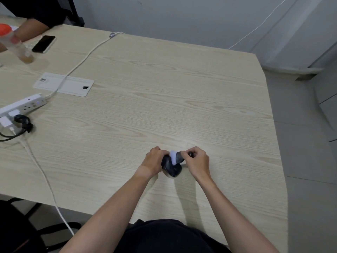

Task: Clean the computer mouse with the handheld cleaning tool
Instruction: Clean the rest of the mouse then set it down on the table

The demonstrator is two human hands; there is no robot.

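A black computer mouse [172,168] lies on the light wooden table [164,88], close to the near edge. My left hand [153,160] grips its left side and front. My right hand [196,160] pinches a small handheld cleaning tool [176,157], white and grey, pressed onto the top of the mouse. A dark end of the tool shows between my right fingers. The front of the mouse is hidden under the tool and my fingers.
A white power strip [23,106] with plugs and cables sits at the left edge, its white cord [45,179] trailing off the near side. A cable hatch [63,84], a phone [43,43] and a clear bottle [18,48] held by another person lie far left.
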